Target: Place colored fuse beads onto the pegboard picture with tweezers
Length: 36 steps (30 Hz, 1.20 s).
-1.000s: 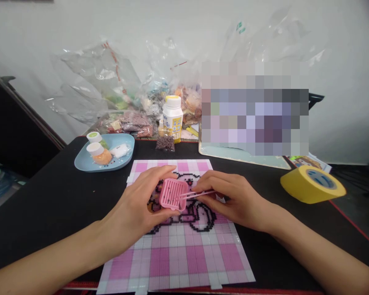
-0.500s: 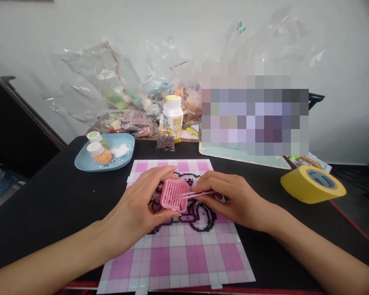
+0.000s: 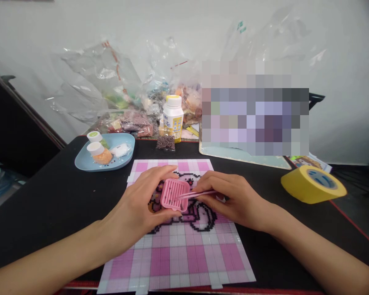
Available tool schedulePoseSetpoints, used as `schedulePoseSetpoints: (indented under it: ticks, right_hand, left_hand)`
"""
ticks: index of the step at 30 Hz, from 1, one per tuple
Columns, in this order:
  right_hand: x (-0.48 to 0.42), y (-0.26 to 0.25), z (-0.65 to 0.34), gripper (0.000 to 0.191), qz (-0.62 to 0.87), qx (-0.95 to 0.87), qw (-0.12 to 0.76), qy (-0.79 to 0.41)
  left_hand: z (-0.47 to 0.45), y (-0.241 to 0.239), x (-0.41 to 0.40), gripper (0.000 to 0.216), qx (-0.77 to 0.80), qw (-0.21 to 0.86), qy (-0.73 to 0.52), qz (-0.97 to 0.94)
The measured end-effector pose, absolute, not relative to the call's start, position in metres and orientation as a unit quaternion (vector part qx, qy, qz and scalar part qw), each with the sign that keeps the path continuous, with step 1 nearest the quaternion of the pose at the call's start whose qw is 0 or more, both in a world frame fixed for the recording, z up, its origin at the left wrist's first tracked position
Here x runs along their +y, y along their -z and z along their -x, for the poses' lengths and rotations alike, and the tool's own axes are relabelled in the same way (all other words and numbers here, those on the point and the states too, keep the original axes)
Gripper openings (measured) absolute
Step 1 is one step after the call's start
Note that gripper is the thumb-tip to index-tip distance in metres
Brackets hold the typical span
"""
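My left hand (image 3: 141, 200) holds a small pink ridged bead tray (image 3: 182, 189) between thumb and fingers, tilted towards me. A few dark beads lie in its grooves. In my right hand (image 3: 230, 196) is a pair of pale pink tweezers (image 3: 199, 194), pinched between thumb and fingers, with the tips inside the tray. Whether the tips grip a bead is too small to tell. Under both hands lies a pink-and-white checked pegboard (image 3: 178, 262) with a picture outlined in black beads (image 3: 203, 229). The hands and tray cover part of that picture.
At the back left, a blue plate (image 3: 83, 166) carries small jars and a white packet. Behind the board stand a white bottle (image 3: 173, 116) and a bag of dark beads (image 3: 165, 142), before several plastic bags (image 3: 135, 123). A yellow tape roll (image 3: 298, 184) lies at right.
Both hands, the tray and the tweezers stay almost in the same place. The tweezer tips have shifted very slightly to the left within the tray.
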State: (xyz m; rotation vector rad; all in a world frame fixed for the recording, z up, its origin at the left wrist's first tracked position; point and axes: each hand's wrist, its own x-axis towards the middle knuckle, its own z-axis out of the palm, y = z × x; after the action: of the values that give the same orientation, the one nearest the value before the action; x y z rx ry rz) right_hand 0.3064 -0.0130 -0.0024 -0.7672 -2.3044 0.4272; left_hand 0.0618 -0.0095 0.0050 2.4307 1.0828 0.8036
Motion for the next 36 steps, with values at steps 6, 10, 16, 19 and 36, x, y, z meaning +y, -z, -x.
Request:
schedulePoseSetpoints:
  ticks: [6,10,16,19,36]
  right_hand:
    - [-0.014,-0.005,-0.311,0.006,0.319,-0.867,0.349,-0.159]
    - [-0.015,-0.012,-0.315,0.004,0.337,-0.863,0.345,-0.152]
    - [-0.012,-0.012,-0.32,0.013,0.355,-0.874,0.296,-0.152]
    - [-0.01,-0.011,-0.322,0.015,0.344,-0.885,0.275,-0.151]
    - [-0.01,-0.011,-0.322,0.011,0.33,-0.894,0.251,-0.17]
  left_hand:
    - [-0.062,-0.004,-0.008,0.064,0.381,0.162,-0.297,-0.86]
    - [-0.062,-0.005,-0.008,0.064,0.385,0.155,-0.316,-0.853]
    - [-0.061,-0.006,-0.01,0.064,0.392,0.157,-0.31,-0.852]
    - [-0.062,-0.006,-0.01,0.064,0.391,0.158,-0.313,-0.851]
    - [-0.062,-0.007,-0.01,0.063,0.399,0.166,-0.307,-0.848]
